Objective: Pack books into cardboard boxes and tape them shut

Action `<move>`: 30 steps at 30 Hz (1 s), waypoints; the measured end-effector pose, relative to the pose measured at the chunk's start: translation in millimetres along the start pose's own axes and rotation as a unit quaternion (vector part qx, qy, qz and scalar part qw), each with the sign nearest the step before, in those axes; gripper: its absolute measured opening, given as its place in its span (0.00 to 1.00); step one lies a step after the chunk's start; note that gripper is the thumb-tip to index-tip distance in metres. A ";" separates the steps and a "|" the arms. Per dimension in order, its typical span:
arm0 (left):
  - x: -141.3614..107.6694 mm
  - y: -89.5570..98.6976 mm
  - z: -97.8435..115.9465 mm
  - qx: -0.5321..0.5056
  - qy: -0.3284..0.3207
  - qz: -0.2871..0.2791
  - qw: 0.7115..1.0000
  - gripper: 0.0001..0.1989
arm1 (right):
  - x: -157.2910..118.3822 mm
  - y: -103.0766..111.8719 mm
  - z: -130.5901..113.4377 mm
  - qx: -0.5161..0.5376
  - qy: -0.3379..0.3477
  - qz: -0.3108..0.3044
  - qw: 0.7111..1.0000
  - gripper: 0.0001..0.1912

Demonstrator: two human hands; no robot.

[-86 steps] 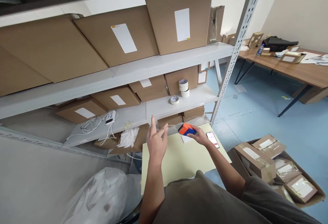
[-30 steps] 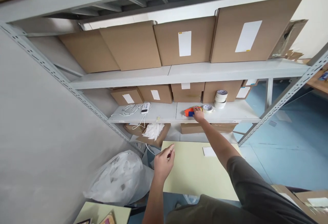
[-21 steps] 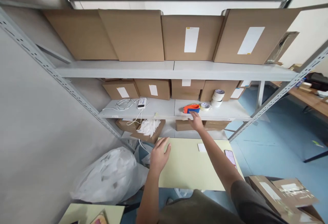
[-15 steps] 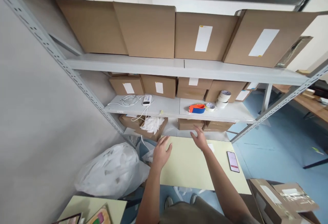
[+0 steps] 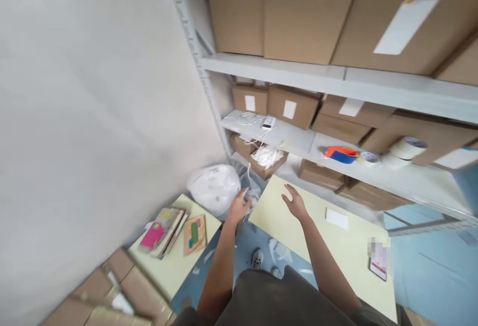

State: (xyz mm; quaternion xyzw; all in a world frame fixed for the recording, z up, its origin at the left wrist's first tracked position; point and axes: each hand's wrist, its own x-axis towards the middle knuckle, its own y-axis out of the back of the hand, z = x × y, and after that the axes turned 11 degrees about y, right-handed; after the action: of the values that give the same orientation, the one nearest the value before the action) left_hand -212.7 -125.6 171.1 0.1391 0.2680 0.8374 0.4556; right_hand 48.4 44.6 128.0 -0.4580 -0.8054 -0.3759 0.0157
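Note:
My left hand (image 5: 239,207) is raised with its fingers apart, holding nothing, just past the left corner of the pale yellow table (image 5: 351,251). A full white plastic bag (image 5: 214,189) is nearest to it. Over the table's left part hangs my right hand (image 5: 296,202), empty, fingers spread. To its right a white paper or card (image 5: 336,218) lies on the table. A phone (image 5: 379,261) rests near the right end.
A second table (image 5: 175,266) at left carries magazines (image 5: 160,234) and a wooden puzzle-like board (image 5: 194,234). Ahead, the shelf (image 5: 295,134) bears cartons, cables, an orange-and-blue tape dispenser (image 5: 341,154) and tape rolls (image 5: 409,148). Cartons (image 5: 130,291) stand lower left; paper scraps (image 5: 280,251) litter the floor.
The view has swung left, bringing the left table's magazines and cartons into sight. Both hands stay raised and empty; the left is now beside the table corner.

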 end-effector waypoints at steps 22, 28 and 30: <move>-248.5 140.9 -177.6 -0.070 0.303 0.235 0.921 0.31 | -39.2 -238.7 -169.8 0.164 0.133 -0.254 0.944 0.31; -222.7 202.7 -264.6 -0.048 0.268 0.218 0.937 0.27 | -46.5 -330.0 -218.0 0.112 0.118 -0.250 0.955 0.35; -208.1 226.6 -298.0 -0.043 0.278 0.216 0.935 0.28 | -51.7 -366.5 -237.2 0.096 0.101 -0.259 0.956 0.37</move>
State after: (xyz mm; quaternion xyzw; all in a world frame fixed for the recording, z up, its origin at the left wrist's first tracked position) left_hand -397.3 -495.8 60.2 -0.0646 0.3110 0.9316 0.1770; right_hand -272.0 -249.2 62.3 -0.1899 -0.9229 -0.3321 0.0437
